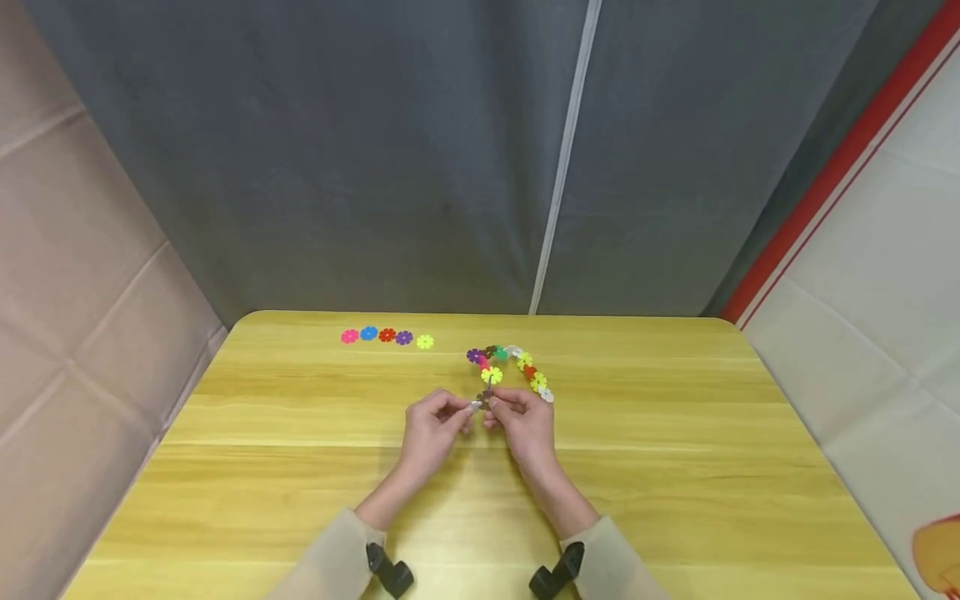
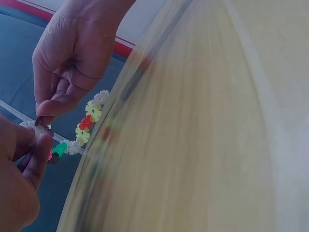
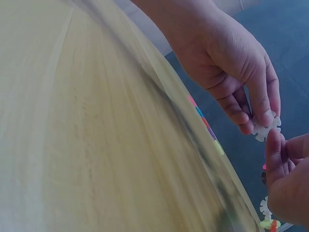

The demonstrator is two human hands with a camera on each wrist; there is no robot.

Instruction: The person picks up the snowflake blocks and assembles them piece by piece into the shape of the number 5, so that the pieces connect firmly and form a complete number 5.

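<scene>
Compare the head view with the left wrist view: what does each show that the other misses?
Only the head view shows the row of five loose discs at the table's far edge, the whole yellow table, and the grey curtain behind. Only the left wrist view shows, close up, the left hand pinching a white disc and the right hand's fingertips on a dark piece. Both show the two hands meeting at the end of the curved chain of joined discs.
</scene>
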